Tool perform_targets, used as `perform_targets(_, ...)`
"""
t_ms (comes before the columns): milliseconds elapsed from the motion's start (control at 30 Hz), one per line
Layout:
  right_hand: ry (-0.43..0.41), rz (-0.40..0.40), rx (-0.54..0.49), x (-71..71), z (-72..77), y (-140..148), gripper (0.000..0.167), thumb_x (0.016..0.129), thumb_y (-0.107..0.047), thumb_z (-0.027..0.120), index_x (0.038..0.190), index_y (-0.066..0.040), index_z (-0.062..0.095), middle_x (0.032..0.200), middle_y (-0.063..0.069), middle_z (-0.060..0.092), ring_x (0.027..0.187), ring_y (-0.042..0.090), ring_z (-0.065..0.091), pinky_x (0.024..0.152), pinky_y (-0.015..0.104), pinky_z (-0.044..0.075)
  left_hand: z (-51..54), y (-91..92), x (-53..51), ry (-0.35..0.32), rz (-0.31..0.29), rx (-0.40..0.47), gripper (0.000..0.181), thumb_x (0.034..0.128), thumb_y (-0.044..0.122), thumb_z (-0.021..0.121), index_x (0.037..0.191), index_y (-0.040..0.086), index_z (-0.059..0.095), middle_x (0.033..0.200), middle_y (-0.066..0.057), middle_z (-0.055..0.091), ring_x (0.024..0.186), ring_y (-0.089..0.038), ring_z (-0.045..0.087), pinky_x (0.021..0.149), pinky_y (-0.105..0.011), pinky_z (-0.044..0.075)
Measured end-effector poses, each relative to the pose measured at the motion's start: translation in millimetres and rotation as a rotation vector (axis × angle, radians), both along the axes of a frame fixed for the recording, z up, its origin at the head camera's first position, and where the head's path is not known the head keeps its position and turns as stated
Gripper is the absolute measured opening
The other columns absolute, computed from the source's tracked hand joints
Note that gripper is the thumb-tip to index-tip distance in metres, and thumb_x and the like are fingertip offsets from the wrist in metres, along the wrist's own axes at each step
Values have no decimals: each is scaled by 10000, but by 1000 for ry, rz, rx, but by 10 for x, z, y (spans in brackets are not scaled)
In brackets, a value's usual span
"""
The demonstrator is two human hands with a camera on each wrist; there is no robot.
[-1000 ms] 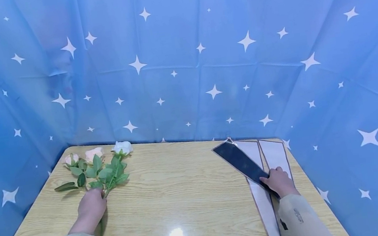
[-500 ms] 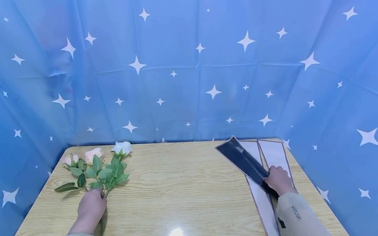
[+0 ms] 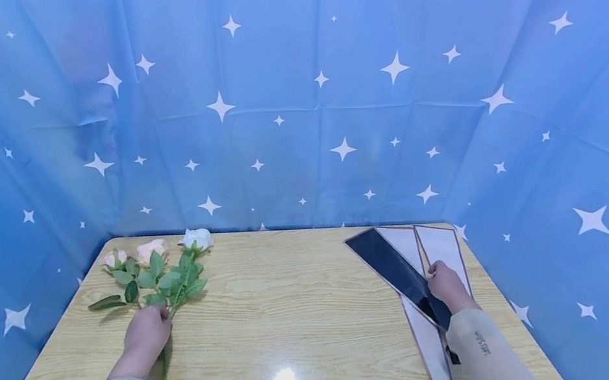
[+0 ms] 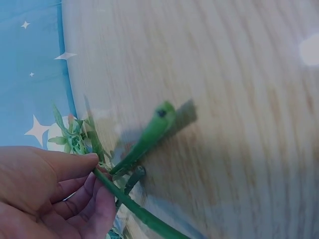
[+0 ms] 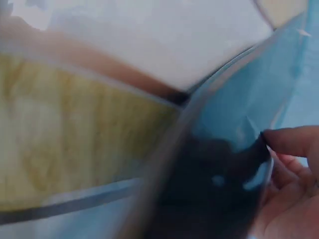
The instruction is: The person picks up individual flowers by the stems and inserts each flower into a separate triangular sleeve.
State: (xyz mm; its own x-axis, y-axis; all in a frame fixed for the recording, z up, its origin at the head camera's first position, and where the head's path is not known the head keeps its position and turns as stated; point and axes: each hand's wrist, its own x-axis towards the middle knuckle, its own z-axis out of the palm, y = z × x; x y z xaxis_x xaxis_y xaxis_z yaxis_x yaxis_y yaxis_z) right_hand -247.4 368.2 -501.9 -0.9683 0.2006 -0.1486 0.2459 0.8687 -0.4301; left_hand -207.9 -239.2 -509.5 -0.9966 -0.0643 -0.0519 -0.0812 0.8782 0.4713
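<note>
On the left of the table, my left hand [image 3: 146, 338] pinches a green flower stem [image 4: 144, 216] between thumb and fingers. Beyond it lie leafy artificial roses: a white rose [image 3: 196, 239], a pale pink rose [image 3: 150, 249] and a smaller pink one [image 3: 115, 258]. In the left wrist view other cut stem ends stick out past the fingers. At the right, my right hand [image 3: 447, 283] pinches the long edge of a glossy black strip [image 3: 389, 266], which slants across white brown-edged strips [image 3: 443, 245]. The black strip reflects the hand in the right wrist view; its near end is partly hidden by the sleeve.
The wood-grain table [image 3: 297, 296] stretches between the hands, with a bright light reflection near its front. A blue curtain [image 3: 277, 89] with white stars hangs close behind and along both sides.
The black strip bent and tilted up half a second ago, and now looks flatter and wider. My right hand has shifted slightly up along its edge. The left hand stays put on the stem.
</note>
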Motion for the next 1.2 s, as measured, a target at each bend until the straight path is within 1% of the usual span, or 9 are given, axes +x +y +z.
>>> perform_targets(133, -22, -4, -59, -28, 32, -40, 401, 925, -28, 398, 1287, 143, 406, 1172, 350, 526, 996, 413, 556, 795, 487, 482, 9, 7, 10, 6, -2, 17, 173, 883, 44, 554, 1004, -48, 637, 1030, -273, 636, 891, -384, 618, 681, -456, 508)
perform_targets(267, -8, 0, -85, -53, 25, -90, 420, 920, -57, 374, 1293, 123, 448, 1277, 352, 474, 1101, 451, 510, 858, 520, 465, 23, 12, 27, 22, -6, 18, 206, 896, 56, 546, 1036, -66, 635, 1033, -276, 635, 877, -370, 620, 677, -453, 509)
perform_targets(333, 14, 0, -97, -59, 14, -118, 388, 925, -67, 374, 1251, 109, 490, 1250, 337, 501, 1054, 439, 526, 837, 505, 468, 27, 17, 30, 33, -7, 17, 222, 905, 69, 543, 1050, -72, 634, 1025, -273, 638, 861, -358, 623, 671, -449, 509)
perform_targets(500, 109, -12, -132, -43, 4, -197, 223, 937, -94, 468, 1058, 61, 575, 1000, 232, 597, 836, 313, 527, 708, 400, 437, 53, 44, 48, 53, 6, 43, 224, 905, 88, 560, 1041, -75, 633, 938, -215, 651, 796, -292, 609, 656, -427, 496)
perform_targets(600, 179, -24, -158, -23, 16, -256, 172, 920, -83, 523, 997, 53, 594, 927, 191, 606, 836, 300, 537, 730, 397, 440, 72, 63, 78, 82, 13, 84, 237, 894, 89, 577, 1052, -80, 628, 914, -193, 651, 801, -287, 605, 674, -435, 494)
perform_targets(767, 264, -19, -234, -13, 46, -374, 167, 906, -45, 550, 1019, 64, 605, 953, 221, 637, 895, 326, 572, 808, 435, 458, 77, 93, 125, 162, 17, 143, 254, 895, 85, 582, 1071, -93, 620, 906, -183, 652, 818, -291, 612, 701, -447, 500)
perform_targets(967, 335, -4, -399, -10, 105, -558, 166, 884, 33, 551, 1045, 66, 571, 1093, 275, 640, 1022, 334, 598, 893, 388, 457, 84, 179, 153, 308, 45, 187, 199, 890, 73, 615, 1031, -65, 636, 843, -125, 649, 778, -238, 595, 647, -329, 479)
perform_targets(1100, 358, -3, -509, 33, 196, -713, 144, 859, 71, 546, 999, 52, 518, 1078, 250, 637, 914, 202, 608, 774, 240, 473, 109, 262, 173, 394, 53, 231, 189, 884, 59, 628, 1035, -55, 640, 861, -127, 655, 803, -246, 602, 633, -261, 469)
perform_targets(1200, 385, -9, -567, 91, 276, -835, 124, 846, 81, 525, 941, 33, 463, 921, 175, 592, 757, 108, 516, 641, 190, 417, 138, 330, 196, 424, 57, 273, 188, 888, 55, 630, 1048, -43, 640, 888, -128, 658, 830, -254, 616, 634, -218, 481)
